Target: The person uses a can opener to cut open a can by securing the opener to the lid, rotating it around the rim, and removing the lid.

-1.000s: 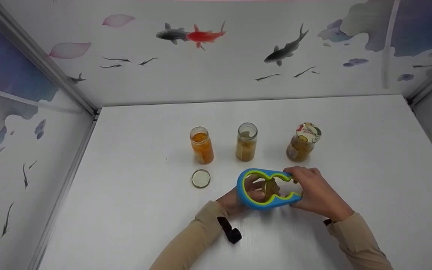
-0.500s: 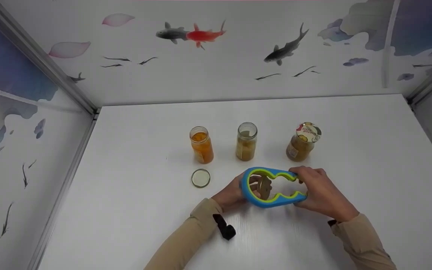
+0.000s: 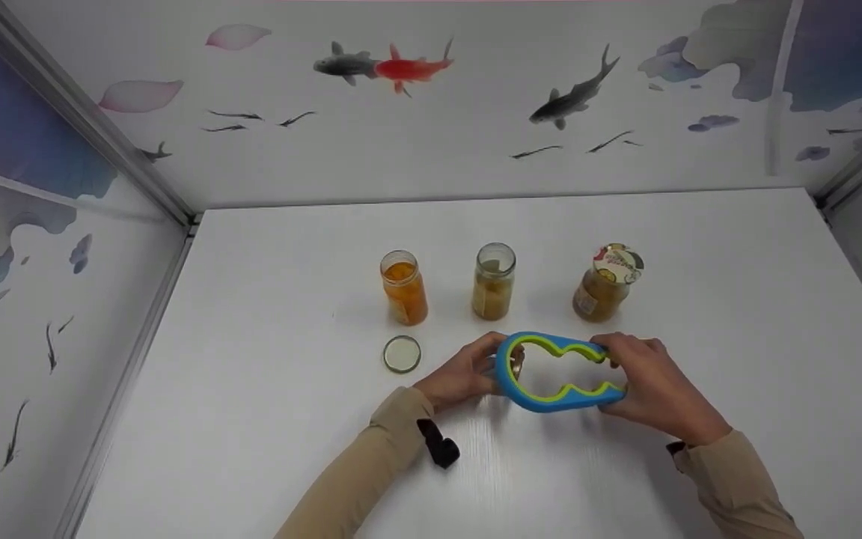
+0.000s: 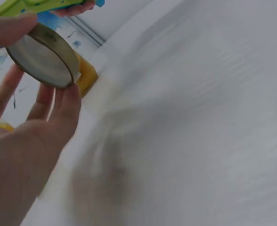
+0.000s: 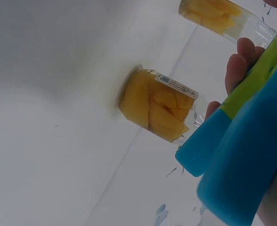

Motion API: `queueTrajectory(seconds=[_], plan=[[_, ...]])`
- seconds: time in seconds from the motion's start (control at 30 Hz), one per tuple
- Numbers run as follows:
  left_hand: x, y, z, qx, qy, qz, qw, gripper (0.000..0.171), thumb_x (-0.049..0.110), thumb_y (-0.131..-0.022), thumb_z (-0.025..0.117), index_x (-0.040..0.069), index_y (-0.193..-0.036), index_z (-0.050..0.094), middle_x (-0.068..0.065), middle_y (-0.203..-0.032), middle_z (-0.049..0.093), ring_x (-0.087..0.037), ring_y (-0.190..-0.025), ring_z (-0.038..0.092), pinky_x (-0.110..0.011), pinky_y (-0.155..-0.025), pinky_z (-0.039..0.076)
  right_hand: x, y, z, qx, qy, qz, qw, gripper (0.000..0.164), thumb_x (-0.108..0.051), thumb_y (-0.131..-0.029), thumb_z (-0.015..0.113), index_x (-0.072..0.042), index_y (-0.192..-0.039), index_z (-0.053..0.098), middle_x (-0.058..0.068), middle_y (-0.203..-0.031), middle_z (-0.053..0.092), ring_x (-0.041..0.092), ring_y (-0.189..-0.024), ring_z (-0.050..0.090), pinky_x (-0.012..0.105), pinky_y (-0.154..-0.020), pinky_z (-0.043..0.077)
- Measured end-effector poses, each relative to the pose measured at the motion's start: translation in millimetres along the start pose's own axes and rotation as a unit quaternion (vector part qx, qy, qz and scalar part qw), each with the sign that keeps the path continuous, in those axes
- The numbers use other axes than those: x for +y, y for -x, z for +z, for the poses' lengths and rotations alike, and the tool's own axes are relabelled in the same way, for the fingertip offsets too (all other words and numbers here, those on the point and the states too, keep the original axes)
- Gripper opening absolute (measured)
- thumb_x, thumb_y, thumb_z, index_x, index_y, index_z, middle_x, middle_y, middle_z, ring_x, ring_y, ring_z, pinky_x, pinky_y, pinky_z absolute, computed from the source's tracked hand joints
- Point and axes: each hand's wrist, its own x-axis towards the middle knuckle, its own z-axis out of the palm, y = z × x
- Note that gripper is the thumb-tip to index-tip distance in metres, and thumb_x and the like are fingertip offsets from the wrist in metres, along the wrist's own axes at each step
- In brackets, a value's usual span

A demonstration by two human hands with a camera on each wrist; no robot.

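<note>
My left hand [image 3: 465, 376] pinches a round metal jar lid [image 4: 40, 60] at its edge, between thumb and fingertips. Its hollow underside faces the left wrist camera, while the head view hides most of it behind the jar opener [image 3: 562, 405]. That blue opener with a green scalloped lining is gripped by my right hand [image 3: 652, 385] at the ends of its two arms. Its rounded end overlaps the left fingertips in the head view. Beyond the hands stand an uncovered jar of orange fruit [image 3: 405, 296] and an uncovered jar of pale yellow fruit [image 3: 491, 294].
To the right stands a jar with a patterned lid [image 3: 605, 288] on. A loose lid [image 3: 402, 354] lies on the white table [image 3: 266, 419] in front of the orange jar. Printed panels [image 3: 468, 150] wall the table at the back and left.
My left hand has drawn the lid leftward, out of the opener's ring. The right hand has shifted slightly right with the opener. The jars on the table stay put.
</note>
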Motion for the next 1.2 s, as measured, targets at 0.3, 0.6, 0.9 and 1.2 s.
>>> queueTrajectory(seconds=[0.3,0.6,0.9,1.2], plan=[[6.3,-2.0,-5.5,0.038,-0.076,-0.054,0.9949,0.059,-0.012,-0.079,0.070,0.012,-0.131,0.053,-0.001,-0.128,0.055,-0.017,-0.116,0.054,-0.032,-0.097,0.046,4.5,1.6,0.9,0.001,0.004,-0.003,1.000,0.071,-0.007,-0.059,0.089,-0.003,-0.120,0.054,0.007,-0.098,0.063,0.025,-0.087,0.056,0.052,-0.089,0.036],[10.7,-7.7,-8.8,0.054,-0.142,-0.084,0.9848,0.058,-0.009,-0.079,0.072,0.018,-0.128,0.055,0.004,-0.125,0.056,-0.017,-0.117,0.051,-0.032,-0.099,0.043,5.6,2.9,1.5,-0.001,0.001,0.000,1.000,0.072,-0.005,-0.058,0.090,-0.003,-0.120,0.054,0.006,-0.099,0.064,0.025,-0.087,0.057,0.052,-0.089,0.037],[14.7,-14.0,-12.6,0.063,-0.216,-0.068,0.9720,0.056,-0.010,-0.078,0.072,0.011,-0.127,0.055,0.002,-0.125,0.055,-0.015,-0.115,0.050,-0.027,-0.099,0.041,5.6,2.8,2.9,-0.005,-0.003,0.002,1.000,0.072,-0.006,-0.058,0.090,-0.004,-0.120,0.054,0.006,-0.098,0.065,0.024,-0.086,0.057,0.052,-0.088,0.037],[19.1,-21.4,-11.7,0.057,-0.329,-0.053,0.9412,0.051,-0.002,-0.079,0.076,0.011,-0.124,0.056,0.000,-0.126,0.054,-0.016,-0.119,0.046,-0.027,-0.102,0.037,6.8,5.0,2.7,-0.003,-0.006,0.004,1.000,0.070,-0.006,-0.058,0.090,-0.004,-0.119,0.055,0.005,-0.097,0.064,0.023,-0.086,0.055,0.051,-0.087,0.037]])
